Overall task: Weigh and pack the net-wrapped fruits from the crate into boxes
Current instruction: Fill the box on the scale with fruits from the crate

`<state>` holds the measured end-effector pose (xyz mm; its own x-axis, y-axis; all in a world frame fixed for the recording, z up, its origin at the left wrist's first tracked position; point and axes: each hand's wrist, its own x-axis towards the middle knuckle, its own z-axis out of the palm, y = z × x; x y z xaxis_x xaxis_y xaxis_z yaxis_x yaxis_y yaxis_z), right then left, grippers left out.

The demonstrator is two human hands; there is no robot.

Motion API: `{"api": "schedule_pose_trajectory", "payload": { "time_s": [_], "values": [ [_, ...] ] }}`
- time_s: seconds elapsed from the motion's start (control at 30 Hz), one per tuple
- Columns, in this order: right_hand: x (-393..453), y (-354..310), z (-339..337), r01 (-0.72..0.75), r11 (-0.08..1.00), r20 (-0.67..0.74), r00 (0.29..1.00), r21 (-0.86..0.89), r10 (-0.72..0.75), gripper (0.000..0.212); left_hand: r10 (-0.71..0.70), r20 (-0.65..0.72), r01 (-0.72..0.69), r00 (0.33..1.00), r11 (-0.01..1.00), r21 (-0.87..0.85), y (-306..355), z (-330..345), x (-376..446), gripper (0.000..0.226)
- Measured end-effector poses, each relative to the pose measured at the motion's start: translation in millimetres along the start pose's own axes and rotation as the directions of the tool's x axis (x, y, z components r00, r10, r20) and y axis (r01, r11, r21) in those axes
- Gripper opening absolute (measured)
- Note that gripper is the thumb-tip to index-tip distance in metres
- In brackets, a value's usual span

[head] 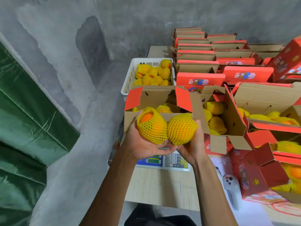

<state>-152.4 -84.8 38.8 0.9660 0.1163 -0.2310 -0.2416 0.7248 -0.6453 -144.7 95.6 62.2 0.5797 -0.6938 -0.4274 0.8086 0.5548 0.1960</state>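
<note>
My left hand (143,144) grips an orange in yellow foam net (151,126), its bare top showing. My right hand (192,147) grips a second net-wrapped orange (181,128) that touches the first. Both fruits hover above the front edge of an open cardboard box (156,97) that stands on the electronic scale (162,160) and holds several wrapped fruits. Behind it, a white plastic crate (130,77) holds several more net-wrapped oranges.
A second open box (231,121) with fruits sits to the right, and more filled red boxes (260,173) lie at the right edge. Stacks of flat red cartons (200,79) fill the back. A white handheld device (231,183) lies on the wooden table (162,186). Concrete wall at left.
</note>
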Motion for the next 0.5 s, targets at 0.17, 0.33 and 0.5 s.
{"api": "schedule_pose_trajectory", "payload": {
  "time_s": [0.17,0.33,0.5],
  "values": [
    [-6,-2,-3,0.041,0.952,-0.126,0.989,-0.304,-0.083,0.056,0.058,-0.056,-0.061,0.997,0.997,-0.055,-2,1,-1,0.084],
    [-10,-4,-4,0.066,0.977,-0.203,0.973,-0.201,-0.108,0.054,0.339,-0.186,-0.326,0.922,0.940,0.099,6,-1,5,0.077],
    [-18,-8,-8,0.061,0.996,-0.174,0.984,0.066,-0.048,0.073,0.485,-0.123,-0.427,0.866,0.845,0.322,18,16,9,0.062]
  ]
}}
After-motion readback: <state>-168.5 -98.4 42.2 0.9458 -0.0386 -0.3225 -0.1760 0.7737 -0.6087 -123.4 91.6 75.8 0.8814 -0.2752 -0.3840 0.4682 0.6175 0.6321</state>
